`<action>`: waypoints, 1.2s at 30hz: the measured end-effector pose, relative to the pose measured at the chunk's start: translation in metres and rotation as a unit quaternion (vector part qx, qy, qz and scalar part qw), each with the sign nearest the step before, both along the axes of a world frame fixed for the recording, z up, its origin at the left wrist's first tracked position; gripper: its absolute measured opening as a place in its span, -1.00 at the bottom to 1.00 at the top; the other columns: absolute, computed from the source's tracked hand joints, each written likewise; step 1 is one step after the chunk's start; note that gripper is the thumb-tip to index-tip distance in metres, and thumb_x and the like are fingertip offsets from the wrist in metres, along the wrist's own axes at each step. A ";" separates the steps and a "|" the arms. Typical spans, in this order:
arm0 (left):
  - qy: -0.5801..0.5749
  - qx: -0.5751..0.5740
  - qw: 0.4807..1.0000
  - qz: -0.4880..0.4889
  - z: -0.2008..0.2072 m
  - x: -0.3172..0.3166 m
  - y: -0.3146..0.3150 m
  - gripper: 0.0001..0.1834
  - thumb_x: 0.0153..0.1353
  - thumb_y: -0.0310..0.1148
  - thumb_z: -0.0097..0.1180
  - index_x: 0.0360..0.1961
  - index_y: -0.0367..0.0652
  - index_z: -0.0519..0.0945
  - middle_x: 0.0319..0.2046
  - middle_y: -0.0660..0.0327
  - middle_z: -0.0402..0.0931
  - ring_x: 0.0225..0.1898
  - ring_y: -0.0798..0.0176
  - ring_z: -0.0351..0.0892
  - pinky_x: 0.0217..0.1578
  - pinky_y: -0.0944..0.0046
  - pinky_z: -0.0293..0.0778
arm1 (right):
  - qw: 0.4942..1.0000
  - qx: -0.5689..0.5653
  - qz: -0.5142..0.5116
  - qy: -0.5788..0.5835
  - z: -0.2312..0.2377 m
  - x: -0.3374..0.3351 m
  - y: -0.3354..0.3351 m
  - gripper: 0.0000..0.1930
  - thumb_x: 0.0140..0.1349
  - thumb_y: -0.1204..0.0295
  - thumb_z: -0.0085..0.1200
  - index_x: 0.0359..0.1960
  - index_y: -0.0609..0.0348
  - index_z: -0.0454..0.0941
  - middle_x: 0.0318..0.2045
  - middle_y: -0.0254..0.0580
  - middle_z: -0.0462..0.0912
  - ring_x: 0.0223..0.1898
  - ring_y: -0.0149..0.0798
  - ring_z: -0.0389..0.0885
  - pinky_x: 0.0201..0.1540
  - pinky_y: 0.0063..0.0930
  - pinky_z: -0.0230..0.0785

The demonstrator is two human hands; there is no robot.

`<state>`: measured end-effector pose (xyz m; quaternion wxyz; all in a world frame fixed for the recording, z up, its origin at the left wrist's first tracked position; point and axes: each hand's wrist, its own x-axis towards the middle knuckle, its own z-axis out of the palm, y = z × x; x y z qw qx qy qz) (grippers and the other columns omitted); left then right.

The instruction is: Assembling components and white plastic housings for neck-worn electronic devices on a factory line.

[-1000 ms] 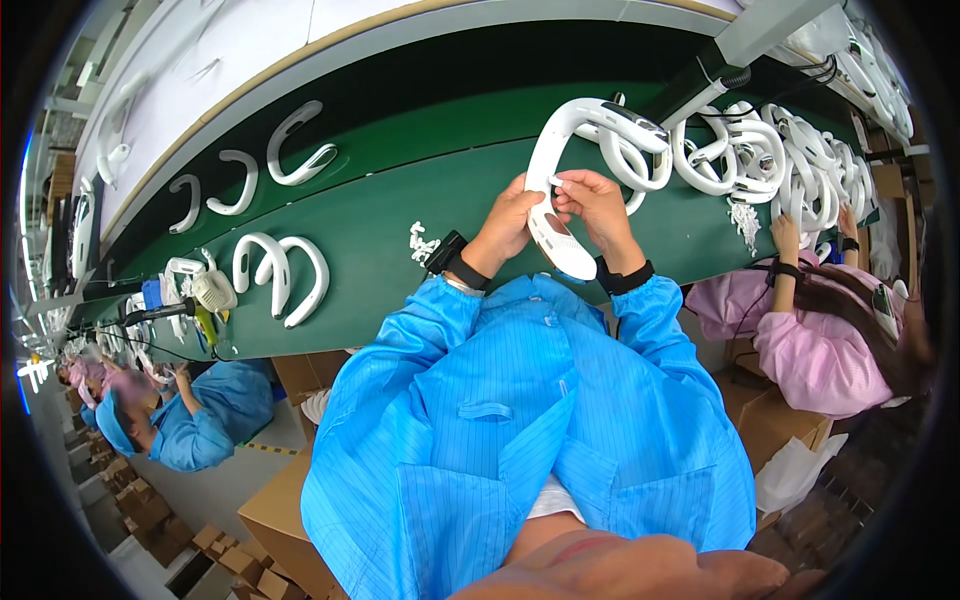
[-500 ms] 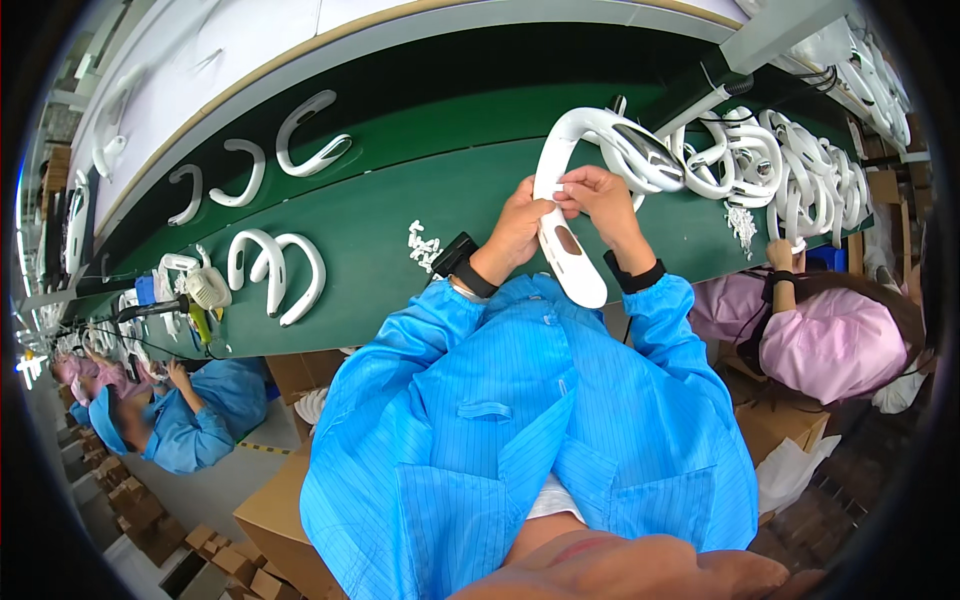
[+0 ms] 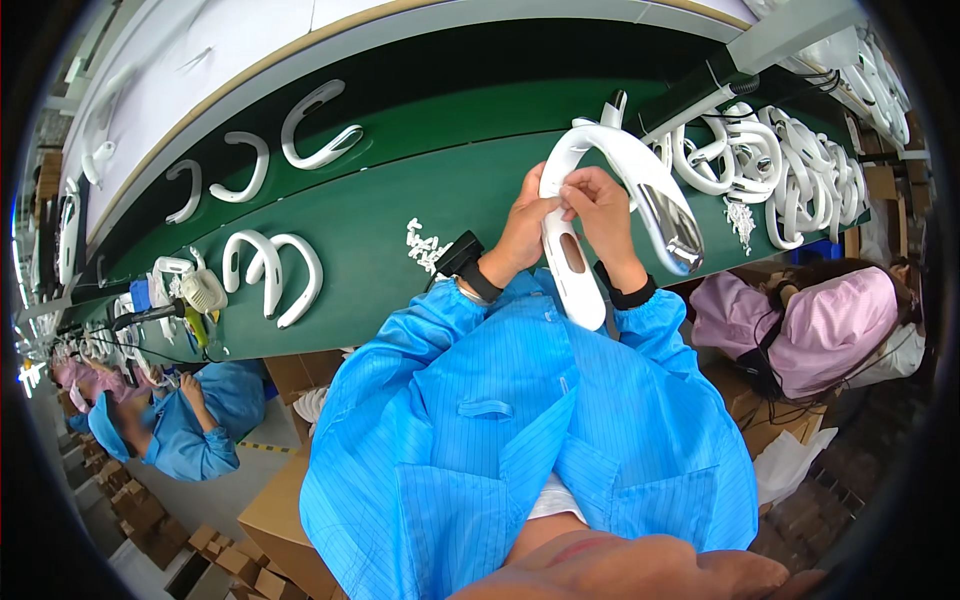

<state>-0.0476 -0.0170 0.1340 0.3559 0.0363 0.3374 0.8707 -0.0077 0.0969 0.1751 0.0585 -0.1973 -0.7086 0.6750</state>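
A white U-shaped neckband device [image 3: 572,280] is held up before my chest, its slotted arm pointing toward me. The other arm ends in a shiny chrome tip [image 3: 680,235], off to the right. My left hand [image 3: 528,215] wraps round the slotted arm from the left, above its oblong opening. On the same arm, the closed fingertips of my right hand [image 3: 597,205] press against the inner side; whatever they pinch is hidden. Beside my left wrist lies a loose pile of small white plastic pieces [image 3: 425,246] on the green bench.
Several white neckbands [image 3: 815,185] are heaped at the right, near another pile of small pieces [image 3: 739,222]. More neckbands [image 3: 255,270] lie at left. A grey post [image 3: 700,95] rises at the back right. Co-workers sit at left and in pink [image 3: 840,320] at right.
The neckband has tilted, its chrome tip swinging down and to the right. A white bit seen at my right fingertips no longer shows. The pink-sleeved co-worker's hand has left the bench edge.
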 end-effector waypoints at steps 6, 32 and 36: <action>0.041 -0.007 0.999 -0.028 0.007 0.003 0.004 -0.56 0.30 -0.32 -0.15 0.17 -0.11 0.13 -0.29 0.17 0.37 -0.35 0.34 0.44 -0.51 0.28 0.60 | 0.999 0.035 -0.010 0.030 0.016 0.005 0.009 -0.84 0.11 0.65 0.04 -0.24 0.33 0.43 -0.50 -0.19 0.55 -0.56 -0.42 0.50 -0.52 -0.65 0.37; -0.058 -0.103 0.993 0.000 -0.027 0.009 -0.010 -0.74 0.32 -0.33 -0.11 -0.09 -0.30 0.44 -0.38 0.11 0.55 -0.47 0.29 0.58 -0.45 0.32 0.56 | 0.997 -0.063 -0.004 -0.039 -0.057 0.004 -0.001 -0.66 0.20 0.50 0.04 0.03 0.25 0.44 -0.48 -0.29 0.59 -0.52 -0.54 0.51 -0.58 -0.65 0.32; -0.075 -0.087 0.992 0.042 -0.042 0.010 -0.025 -0.70 0.32 -0.30 -0.10 -0.06 -0.30 0.43 -0.38 0.09 0.55 -0.47 0.26 0.59 -0.46 0.29 0.56 | 0.983 -0.166 0.054 -0.062 -0.072 -0.004 -0.015 -0.67 0.23 0.45 -0.02 0.03 0.24 0.45 -0.47 -0.29 0.60 -0.56 -0.56 0.49 -0.62 -0.74 0.22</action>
